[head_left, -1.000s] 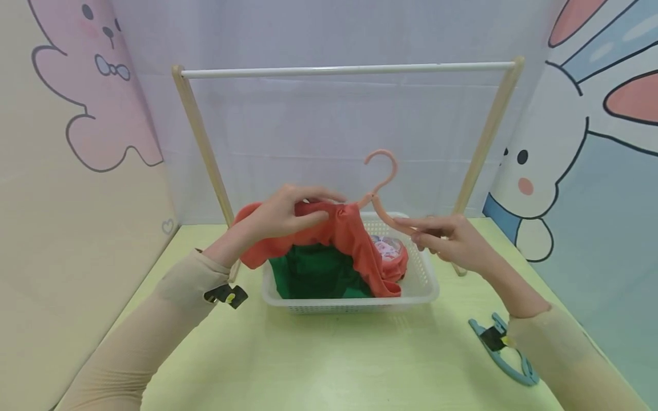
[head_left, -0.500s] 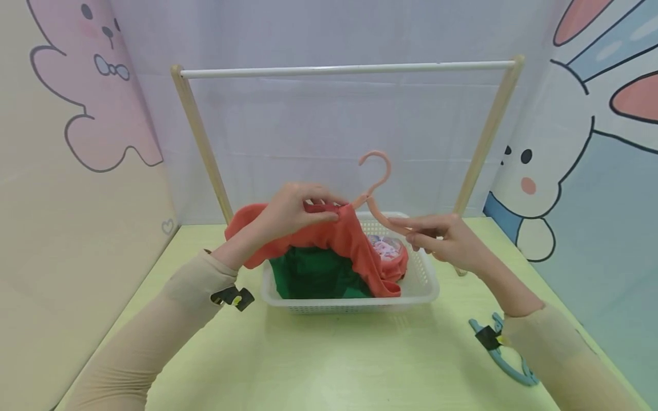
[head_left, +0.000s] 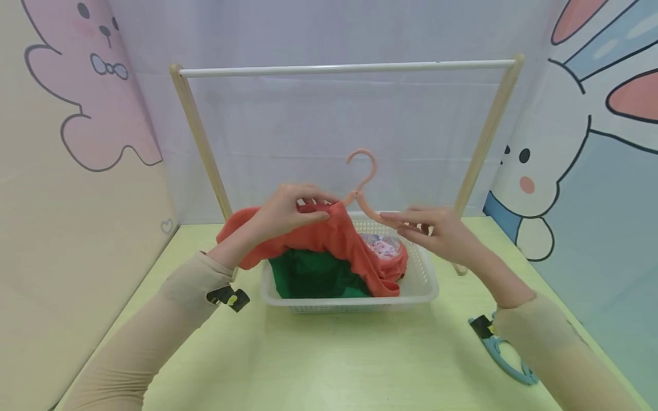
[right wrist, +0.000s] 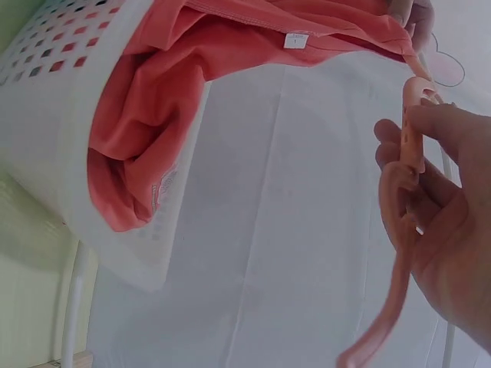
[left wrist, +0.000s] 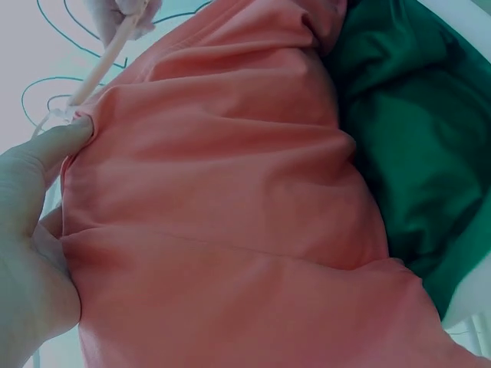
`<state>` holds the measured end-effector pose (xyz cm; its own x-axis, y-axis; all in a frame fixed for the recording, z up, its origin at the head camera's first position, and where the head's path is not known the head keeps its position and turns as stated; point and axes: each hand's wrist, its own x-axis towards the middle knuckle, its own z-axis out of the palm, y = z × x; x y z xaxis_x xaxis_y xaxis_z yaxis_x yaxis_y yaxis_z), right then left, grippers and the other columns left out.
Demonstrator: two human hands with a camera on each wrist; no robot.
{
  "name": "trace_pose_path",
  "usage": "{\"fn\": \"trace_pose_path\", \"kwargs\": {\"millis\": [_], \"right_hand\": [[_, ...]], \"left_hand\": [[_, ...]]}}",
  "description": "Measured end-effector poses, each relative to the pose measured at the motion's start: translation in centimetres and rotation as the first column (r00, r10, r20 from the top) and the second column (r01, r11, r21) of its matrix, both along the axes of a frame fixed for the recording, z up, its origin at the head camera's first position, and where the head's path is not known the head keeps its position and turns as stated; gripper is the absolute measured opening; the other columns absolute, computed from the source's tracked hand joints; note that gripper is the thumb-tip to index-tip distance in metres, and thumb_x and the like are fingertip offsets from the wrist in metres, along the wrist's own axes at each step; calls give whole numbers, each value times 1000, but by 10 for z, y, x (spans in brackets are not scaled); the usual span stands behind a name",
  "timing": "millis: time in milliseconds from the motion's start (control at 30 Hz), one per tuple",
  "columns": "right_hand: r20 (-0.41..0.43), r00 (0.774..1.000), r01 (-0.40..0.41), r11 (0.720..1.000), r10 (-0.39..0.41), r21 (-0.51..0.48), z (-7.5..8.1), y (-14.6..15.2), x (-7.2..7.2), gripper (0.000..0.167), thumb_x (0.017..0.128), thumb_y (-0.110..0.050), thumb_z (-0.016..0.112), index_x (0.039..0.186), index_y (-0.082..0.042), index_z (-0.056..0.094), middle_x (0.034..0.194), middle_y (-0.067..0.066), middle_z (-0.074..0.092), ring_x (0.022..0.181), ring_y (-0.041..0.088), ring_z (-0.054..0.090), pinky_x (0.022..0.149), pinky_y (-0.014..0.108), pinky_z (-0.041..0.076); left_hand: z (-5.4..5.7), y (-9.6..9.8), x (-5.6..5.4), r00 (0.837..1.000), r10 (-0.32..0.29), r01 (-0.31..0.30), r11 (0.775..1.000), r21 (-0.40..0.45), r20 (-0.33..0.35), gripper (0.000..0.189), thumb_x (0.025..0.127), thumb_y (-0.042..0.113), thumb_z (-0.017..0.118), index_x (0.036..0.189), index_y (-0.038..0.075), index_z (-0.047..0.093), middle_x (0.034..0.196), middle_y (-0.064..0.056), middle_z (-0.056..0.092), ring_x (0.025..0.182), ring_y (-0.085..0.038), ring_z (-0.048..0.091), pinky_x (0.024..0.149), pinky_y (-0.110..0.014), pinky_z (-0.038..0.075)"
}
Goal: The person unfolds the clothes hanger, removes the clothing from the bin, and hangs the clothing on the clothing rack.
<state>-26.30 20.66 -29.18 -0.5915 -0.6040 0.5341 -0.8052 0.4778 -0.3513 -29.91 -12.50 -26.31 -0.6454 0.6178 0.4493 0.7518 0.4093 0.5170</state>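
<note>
My left hand (head_left: 288,214) pinches the edge of a coral garment (head_left: 352,245) between thumb and fingers; the cloth drapes down into a white basket (head_left: 354,303). A peach folding clothes hanger (head_left: 374,166) stands hook up, one arm running under the coral cloth beside my left fingertips. My right hand (head_left: 437,228) holds its other, bare arm between thumb and fingers. In the right wrist view, the hanger (right wrist: 399,192) shows its joints and a small white tag (right wrist: 295,41) shows on the garment. The covered end of the hanger is hidden by cloth.
Green cloth (head_left: 319,274) and a printed patch on coral cloth (head_left: 382,248) lie in the basket. Behind it stands a rack with a white rail (head_left: 339,69) and wooden legs. A blue-green folding hanger (head_left: 496,354) lies at right on the table, partly behind the right sleeve.
The hanger has moved left toward the coral garment, and my right hand has followed it. My left hand keeps its grip, shifting slightly; the cloth's left end has slid further left.
</note>
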Motion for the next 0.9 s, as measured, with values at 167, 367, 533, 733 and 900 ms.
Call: {"fn": "trace_pose_path", "kwargs": {"millis": [167,367,533,733,900], "right_hand": [[-160,987,25,1000,-24,-1,-3,-8,0,45,83,0,75,125,-15,69,110,6,67,83,10,58,62,17,51],[-245,969,-1,998,-16,-68,-9,-18,9,42,79,3,76,118,-11,72,109,6,69,92,16,61,72,20,53],[-183,983,-7,1000,2,-22,-25,-24,16,43,79,0,77,120,-14,71,111,2,73,92,14,67,80,29,53],[37,994,-100,993,103,-55,-46,-28,18,38,82,5,74,118,-6,69,111,8,72,90,17,67,72,27,60],[185,979,-83,995,91,-52,-58,-28,22,34,86,-1,73,118,-10,70,109,4,72,84,12,60,66,21,55]], "left_hand": [[-4,-9,-4,999,26,-27,999,25,30,30,88,15,75,118,18,73,103,0,72,87,-14,61,78,-34,55],[-6,-21,-7,998,62,-64,997,50,28,30,88,17,75,118,19,73,107,0,72,88,-13,62,78,-30,55],[-9,-28,-7,995,91,-92,994,56,29,30,88,17,75,118,18,73,107,-2,72,88,-15,62,78,-30,55],[-12,-34,-7,994,108,-109,992,56,29,29,89,19,75,118,19,72,104,-2,72,81,-15,64,73,-24,54],[-12,-37,-6,991,129,-131,989,63,33,30,89,20,74,119,20,72,101,-2,71,73,-15,64,70,-23,54]]}}
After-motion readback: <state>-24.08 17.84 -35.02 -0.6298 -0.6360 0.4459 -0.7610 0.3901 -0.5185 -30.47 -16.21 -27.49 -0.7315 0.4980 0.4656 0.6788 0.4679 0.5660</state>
